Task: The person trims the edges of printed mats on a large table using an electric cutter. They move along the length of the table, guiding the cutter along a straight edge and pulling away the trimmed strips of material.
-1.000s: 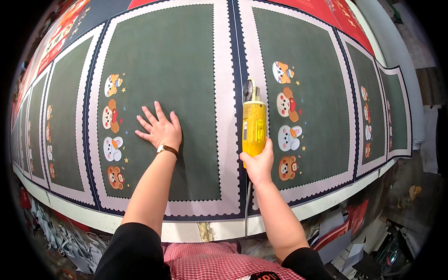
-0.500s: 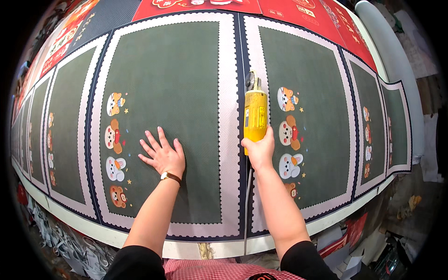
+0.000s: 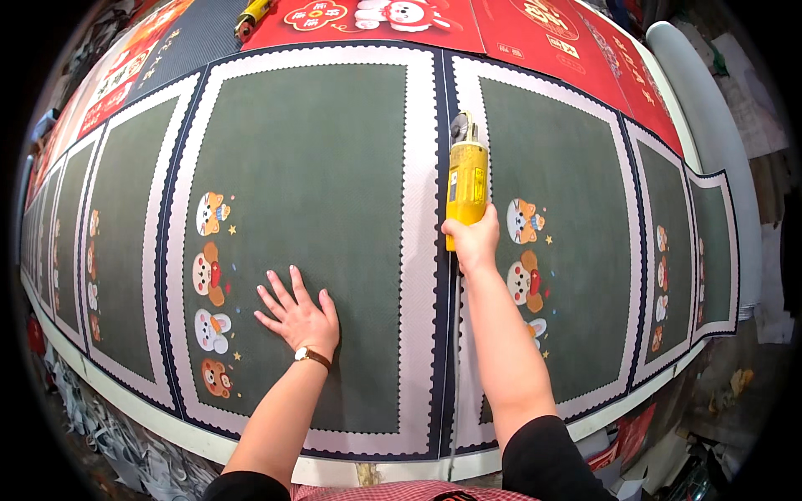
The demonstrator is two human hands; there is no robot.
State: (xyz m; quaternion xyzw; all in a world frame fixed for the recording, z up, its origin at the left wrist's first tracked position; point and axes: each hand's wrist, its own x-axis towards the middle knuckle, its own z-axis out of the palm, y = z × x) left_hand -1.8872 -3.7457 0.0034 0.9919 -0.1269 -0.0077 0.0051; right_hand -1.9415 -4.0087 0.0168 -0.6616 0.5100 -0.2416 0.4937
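Note:
My right hand (image 3: 474, 240) grips the lower end of a yellow electric rotary cutter (image 3: 468, 188), fingers wrapped round its body. Its round blade (image 3: 459, 128) points away from me, along the dark strip (image 3: 444, 351) between two printed panels. From the cutter's rear a grey cord (image 3: 455, 359) runs back toward me, partly under my right forearm. My left hand (image 3: 301, 319) lies flat with fingers spread on the left dark green panel (image 3: 309, 167), beside its cartoon animal heads. A right green panel (image 3: 576, 284) has the same scalloped white border.
Red printed sheets (image 3: 501, 33) lie beyond the green panels. Another yellow tool (image 3: 252, 18) rests at the far left. A pale grey roll (image 3: 710, 150) stands along the right side. Grey scraps (image 3: 125, 442) heap below the table's pale front edge (image 3: 167, 430).
The rotary cutter and my right hand have moved farther away along the dark strip. My left hand stays flat on the panel. The view has tilted up, showing the second yellow tool.

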